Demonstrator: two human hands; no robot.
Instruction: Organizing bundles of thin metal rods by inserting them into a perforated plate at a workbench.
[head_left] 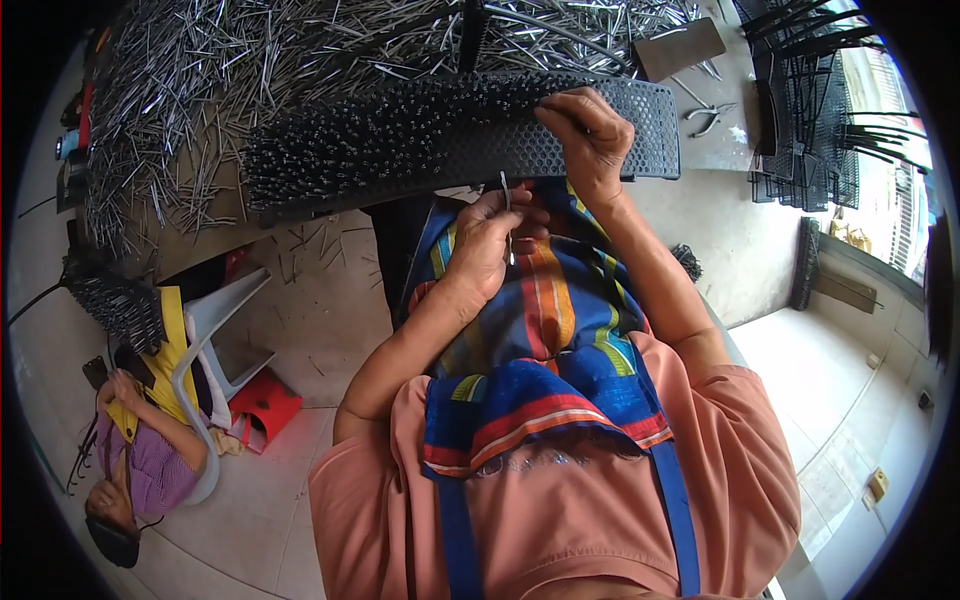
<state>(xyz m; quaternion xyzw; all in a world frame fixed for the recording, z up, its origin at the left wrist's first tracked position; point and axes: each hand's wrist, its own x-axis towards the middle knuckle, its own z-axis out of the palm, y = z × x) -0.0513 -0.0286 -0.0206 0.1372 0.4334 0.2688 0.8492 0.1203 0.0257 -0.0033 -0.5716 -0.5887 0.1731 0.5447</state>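
Note:
A long, curved black perforated panel lies across the near edge of the table. Thin dark, shiny bristle-like strips stand densely in its left and back holes, while bare holes show toward its front and right. My right hand is over the panel's right part, fingers curled into a pinch; whatever is between the fingertips is hidden. In front of the panel, above my lap, my left hand is closed around thin silvery strips, whose ends poke out above and below the fingers.
Loose strips cover the table behind the panel. Pliers and a brown flat piece lie at the right. Black mesh panels stack further right. At left, a seated co-worker holds another bristled panel near a red box.

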